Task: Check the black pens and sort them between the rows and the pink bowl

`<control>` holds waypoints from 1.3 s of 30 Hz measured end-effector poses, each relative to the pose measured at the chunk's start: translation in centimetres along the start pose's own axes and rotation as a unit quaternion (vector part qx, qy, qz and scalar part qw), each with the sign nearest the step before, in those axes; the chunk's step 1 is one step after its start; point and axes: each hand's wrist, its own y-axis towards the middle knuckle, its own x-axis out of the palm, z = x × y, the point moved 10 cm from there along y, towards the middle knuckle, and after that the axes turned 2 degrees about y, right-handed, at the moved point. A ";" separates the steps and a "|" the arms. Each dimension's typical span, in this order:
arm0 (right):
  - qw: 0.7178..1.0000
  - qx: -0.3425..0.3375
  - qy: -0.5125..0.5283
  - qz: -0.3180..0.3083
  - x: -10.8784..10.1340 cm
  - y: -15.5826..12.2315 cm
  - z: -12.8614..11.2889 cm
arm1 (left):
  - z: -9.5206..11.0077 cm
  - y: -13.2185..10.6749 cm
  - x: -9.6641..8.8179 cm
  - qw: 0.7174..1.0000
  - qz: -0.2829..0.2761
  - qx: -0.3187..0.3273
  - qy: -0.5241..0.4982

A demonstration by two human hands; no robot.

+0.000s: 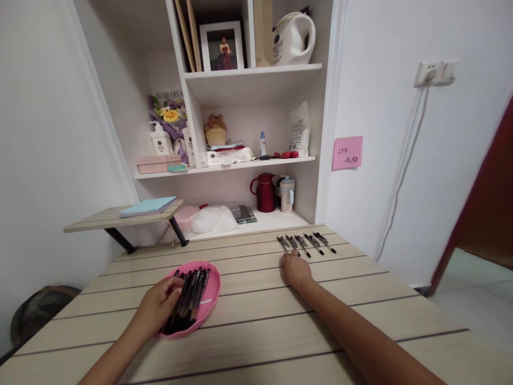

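Observation:
A pink tray point(212, 297) lies on the wooden table point(260, 326) and holds several black pens point(188, 299). My left hand point(158, 305) rests on the tray's left side, its fingers curled over the pens. Further back and to the right, several black pens point(306, 244) lie side by side in a row on the table. My right hand point(295, 269) reaches to the left end of that row, fingers bent down at the nearest pen; whether they grip it is hidden.
A white shelf unit point(248, 160) stands behind the table with a red jug point(265, 192), a cup, bottles, a framed picture and a kettle. A small raised board point(120, 216) carries a blue notebook. A pink note point(347, 153) sticks to the right wall.

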 end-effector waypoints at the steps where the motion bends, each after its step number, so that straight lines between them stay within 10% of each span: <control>1: 1.000 -0.005 0.006 0.002 -0.3 -0.4 -0.4 | 0.5 0.0 0.0 0.998 -0.002 0.025 0.062; 14: 0.967 -0.194 0.145 -0.076 -0.5 -10.2 -14.7 | 1.1 0.2 2.0 0.932 -0.045 -0.032 0.358; 24: 0.935 -0.203 0.286 -0.061 0.7 -9.8 -13.3 | -3.7 0.9 0.8 0.965 -0.066 -0.175 0.183; 34: 0.884 -0.236 0.395 -0.089 1.7 -9.6 -13.2 | -2.5 0.5 -0.4 0.972 -0.007 -0.178 0.151; 39: 0.811 -0.149 0.552 -0.121 1.9 -9.2 -12.5 | 1.2 -0.4 0.6 0.985 0.029 -0.144 0.095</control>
